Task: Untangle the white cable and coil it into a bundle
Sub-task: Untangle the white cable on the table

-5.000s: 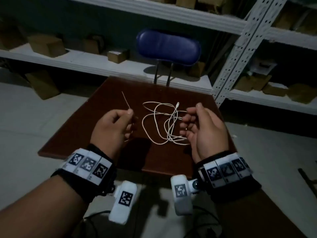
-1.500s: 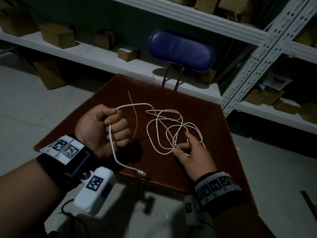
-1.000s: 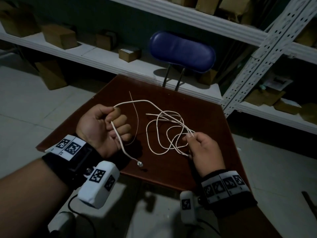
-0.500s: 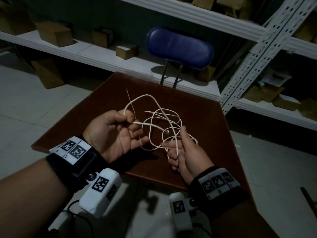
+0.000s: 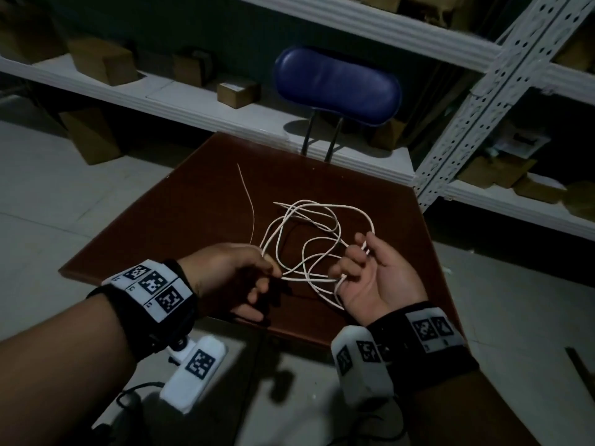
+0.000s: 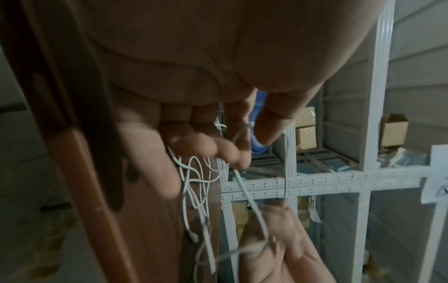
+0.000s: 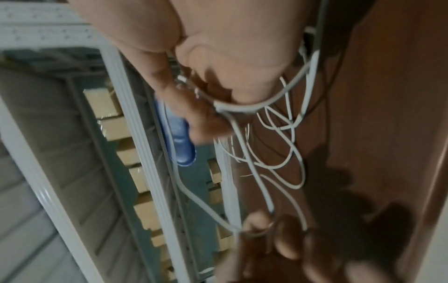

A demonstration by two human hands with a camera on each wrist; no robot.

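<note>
Since half a second ago, the hands have drawn apart: the left hand (image 5: 231,272) has turned knuckles-up and dropped toward the near edge of the brown table (image 5: 206,201), and the right hand (image 5: 370,275) has rolled palm-up. The white cable (image 5: 309,239) now spreads in loose, crossing loops between them, partly lifted above the table.

Left hand: thumb and forefinger pinch a strand at the loops' left side; the other fingers curl loosely below. Right hand: fingers curled, with several strands hooked across them and over the palm.

Hard to make out: both wrist views are motion-blurred. In the left wrist view a small connector (image 6: 193,237) hangs below the fingers; which cable end it belongs to cannot be told. A thin pale strand (image 5: 248,201) lies on the table beyond the left hand.

Square black-and-white markers on the wristbands (image 5: 154,288) carry no legible writing. A blue chair back (image 5: 336,86) stands behind the table's far edge.
</note>
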